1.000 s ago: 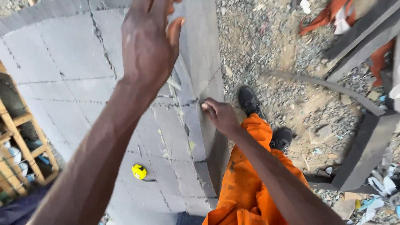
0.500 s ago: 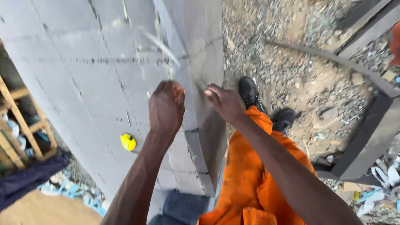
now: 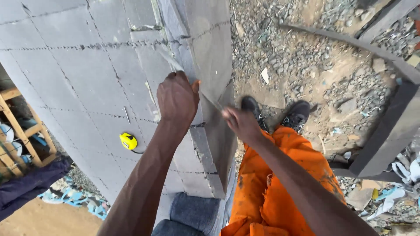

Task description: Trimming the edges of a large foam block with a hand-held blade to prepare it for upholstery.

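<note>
The left hand (image 3: 177,98) is closed in a fist on the top edge of the grey block wall (image 3: 78,74), seemingly steadying a thin strip (image 3: 209,97) whose near end is pinched by the blurred right hand (image 3: 240,123), with a yellow tape measure (image 3: 128,141) left on the wall's left face.

I see my left hand (image 3: 177,98) on the block wall (image 3: 83,78) near its corner edge, my right hand (image 3: 241,123) just right of it, a tape measure (image 3: 128,141) left on the wall, and gravel ground (image 3: 306,61) to the right with my shoes (image 3: 275,113) on it.
</note>
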